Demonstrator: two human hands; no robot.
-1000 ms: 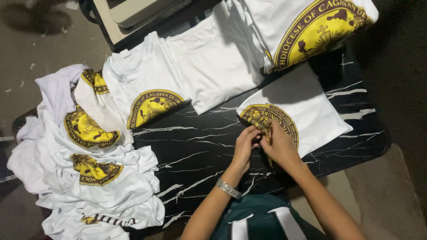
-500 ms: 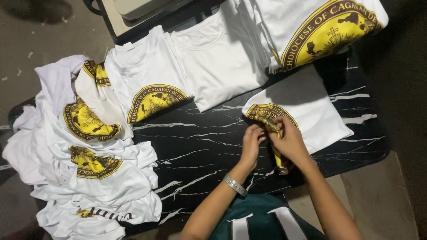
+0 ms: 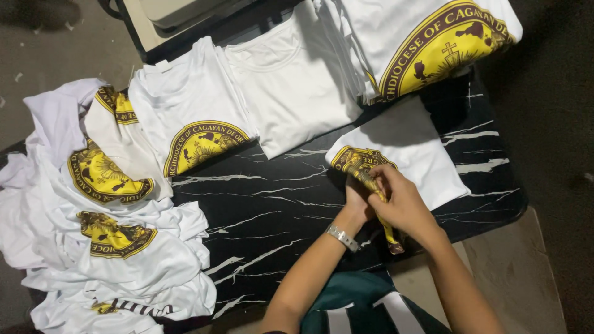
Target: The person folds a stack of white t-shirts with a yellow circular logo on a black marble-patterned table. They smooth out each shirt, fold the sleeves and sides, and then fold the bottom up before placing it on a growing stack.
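Note:
A small folded white shirt (image 3: 427, 148) with a round yellow emblem (image 3: 349, 158) lies on the black marbled table (image 3: 278, 210). Both my hands meet at the emblem's near edge. My left hand (image 3: 356, 201), with a silver band on its wrist, pinches the upper end of a narrow yellow-and-brown strip (image 3: 369, 180). My right hand (image 3: 405, 207) is closed over the strip's middle. The strip's lower end (image 3: 393, 244) hangs past the table's front edge. Where the strip joins the shirt is hidden by my fingers.
Folded white shirts (image 3: 192, 111) with yellow emblems lie across the back of the table, and a larger one (image 3: 433, 43) sits at the back right. A loose heap of shirts (image 3: 105, 235) fills the left end. A pale machine (image 3: 179, 18) stands behind.
The strip has come away from the emblem and now trails down toward me past the table edge. Both hands have shifted slightly nearer to me.

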